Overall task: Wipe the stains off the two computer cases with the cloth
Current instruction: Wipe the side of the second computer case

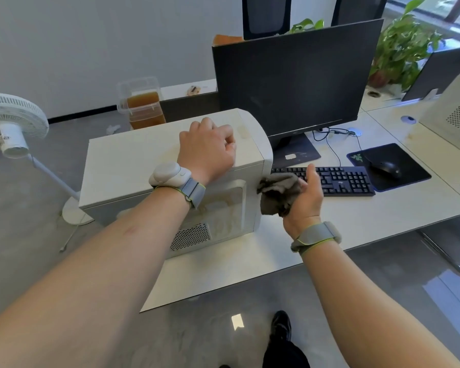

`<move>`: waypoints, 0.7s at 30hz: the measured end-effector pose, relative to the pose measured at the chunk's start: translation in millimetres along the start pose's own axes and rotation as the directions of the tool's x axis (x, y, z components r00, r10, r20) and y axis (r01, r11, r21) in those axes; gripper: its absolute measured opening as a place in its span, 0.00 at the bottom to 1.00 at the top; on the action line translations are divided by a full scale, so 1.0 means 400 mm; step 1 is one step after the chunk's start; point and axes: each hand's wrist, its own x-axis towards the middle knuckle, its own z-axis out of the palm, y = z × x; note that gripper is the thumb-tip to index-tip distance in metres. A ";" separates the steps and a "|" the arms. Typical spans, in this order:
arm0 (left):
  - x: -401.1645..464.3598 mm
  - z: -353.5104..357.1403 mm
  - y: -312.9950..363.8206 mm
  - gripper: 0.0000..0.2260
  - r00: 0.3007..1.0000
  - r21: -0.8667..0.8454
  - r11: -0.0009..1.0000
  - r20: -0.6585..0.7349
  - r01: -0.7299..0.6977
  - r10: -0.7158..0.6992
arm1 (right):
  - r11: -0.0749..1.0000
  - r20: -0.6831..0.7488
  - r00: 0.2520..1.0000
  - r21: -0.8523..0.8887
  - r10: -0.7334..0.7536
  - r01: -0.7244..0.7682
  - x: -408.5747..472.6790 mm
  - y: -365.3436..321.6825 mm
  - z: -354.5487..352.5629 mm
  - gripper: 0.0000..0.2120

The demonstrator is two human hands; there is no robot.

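Note:
A white computer case (133,166) stands on the left end of the pale desk (356,221), with brownish stains on its top and near side. My left hand (206,150) rests on the case's top with its fingers curled, holding nothing. Just right of the case's front edge, my right hand (307,197) grips a crumpled grey-brown cloth (278,192), which touches the case's front corner. A second white case (457,115) with a perforated panel shows at the far right edge, partly cut off.
A black monitor (295,83) stands behind the case, with a black keyboard (337,180), mouse (387,167) and mouse pad to the right. A white standing fan (11,128) and a clear container of brown liquid (144,107) are at the left. Potted plants sit at the back.

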 end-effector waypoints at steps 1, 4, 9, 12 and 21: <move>0.000 0.000 0.000 0.09 1.000 -0.005 1.000 -0.001 0.001 -0.001 | 0.998 0.015 0.999 -0.047 0.048 -0.047 -0.001 0.010 -0.012 0.26; 0.000 0.000 -0.002 0.09 1.000 -0.017 1.000 -0.007 -0.001 0.001 | 0.977 -0.046 0.988 -0.146 0.147 -0.153 0.008 0.082 -0.052 0.15; 0.002 0.001 -0.003 0.08 1.000 -0.037 0.999 -0.007 0.011 -0.011 | 0.880 -0.324 0.868 -0.170 0.376 -0.444 0.069 0.250 -0.138 0.12; 0.003 0.004 -0.006 0.08 1.000 -0.037 0.999 -0.016 0.007 -0.008 | 0.817 -0.398 0.794 -0.163 0.459 -0.553 0.112 0.325 -0.166 0.11; 0.002 0.000 -0.007 0.08 0.999 -0.016 1.000 -0.035 -0.026 0.025 | 0.835 -0.318 0.838 -0.194 0.442 -0.514 0.146 0.356 -0.080 0.04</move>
